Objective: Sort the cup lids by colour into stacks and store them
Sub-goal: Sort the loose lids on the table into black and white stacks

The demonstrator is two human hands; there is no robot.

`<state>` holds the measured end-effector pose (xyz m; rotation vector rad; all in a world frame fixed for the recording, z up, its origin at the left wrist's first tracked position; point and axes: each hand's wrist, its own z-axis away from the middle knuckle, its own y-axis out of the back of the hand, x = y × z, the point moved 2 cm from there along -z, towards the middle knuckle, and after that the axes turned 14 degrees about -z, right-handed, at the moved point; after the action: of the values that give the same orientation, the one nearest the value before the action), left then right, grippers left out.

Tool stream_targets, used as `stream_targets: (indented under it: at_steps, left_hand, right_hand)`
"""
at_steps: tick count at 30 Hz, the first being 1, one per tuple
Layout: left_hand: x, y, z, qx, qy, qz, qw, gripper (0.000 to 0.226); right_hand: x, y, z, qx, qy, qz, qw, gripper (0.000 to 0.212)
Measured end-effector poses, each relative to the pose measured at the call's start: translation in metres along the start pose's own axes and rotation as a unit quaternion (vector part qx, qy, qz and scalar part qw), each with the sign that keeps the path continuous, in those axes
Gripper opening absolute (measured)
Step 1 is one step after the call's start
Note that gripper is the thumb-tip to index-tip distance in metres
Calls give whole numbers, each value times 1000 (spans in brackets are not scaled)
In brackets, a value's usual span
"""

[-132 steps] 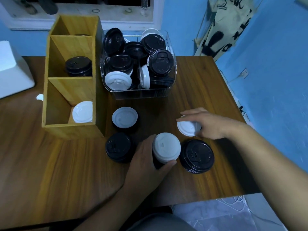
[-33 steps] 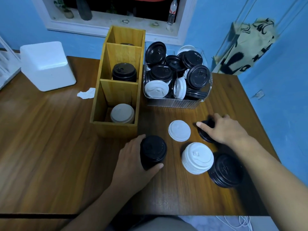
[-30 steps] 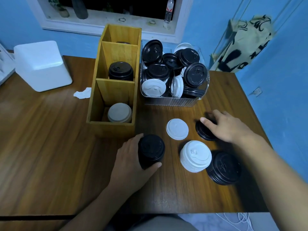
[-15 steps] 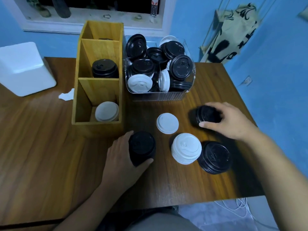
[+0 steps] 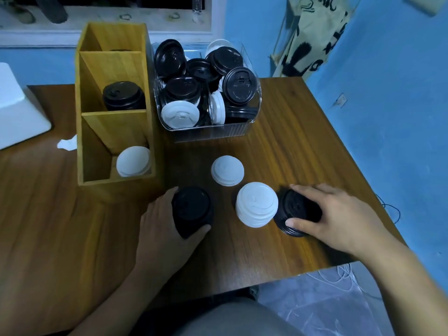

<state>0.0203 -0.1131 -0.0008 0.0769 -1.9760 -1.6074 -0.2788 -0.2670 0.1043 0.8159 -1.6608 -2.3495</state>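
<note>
My left hand (image 5: 164, 229) grips a tall stack of black lids (image 5: 191, 209) standing on the table. My right hand (image 5: 339, 214) is closed on black lids (image 5: 294, 209) resting on top of a wider black stack at the right. Between the hands stands a stack of white lids (image 5: 256, 203). A single white lid (image 5: 227, 170) lies behind it. The wooden organiser (image 5: 97, 132) holds white lids (image 5: 132, 161) in its near compartment and black lids (image 5: 123, 95) in its middle one.
A clear bin (image 5: 213, 132) behind the loose lids is piled with mixed black and white lids. A white foam box (image 5: 17, 112) sits at the far left, a crumpled scrap (image 5: 66, 144) beside the organiser. The table's front edge runs just below my right wrist.
My right hand picked up a black lid from behind the stacks and brought it toward me onto the black stack at the right. My left hand stayed on its black stack.
</note>
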Motion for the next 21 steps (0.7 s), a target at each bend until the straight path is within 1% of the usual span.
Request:
stream_targets:
  at_steps: [3,8,13,15,17,19,21]
  left_hand:
    - [-6,-7,0,-16,1,-9,1000,105]
    - [-6,-9,-1,-11,3,-15,1000,104]
    - [-9,-14,-2,-26,9,-21,999,107]
    - [-10,-15,-3,-31,7,-23,999,106]
    - [-9,-12,-2,-26,3,-19,999,103]
    - [-4,-5,-1,-7,0,-8,1000,101]
    - [4,4,2,13,0,-2,1000,99]
  right_hand:
    - [4,-5,1,-11,13,-9,1000,83]
    - [8,-15,4,-27,14,-59,998,83]
    - [6,-30,14,-15,25,-27,999,81]
    - [9,-28,10,-21,28,-24,999,84]
    - [12,-18,2,-56,42,-64,996,89]
    - [11,2,-10,-65,64,-150,984,92]
    - [2,21,-30,-44,94,-195,975,75]
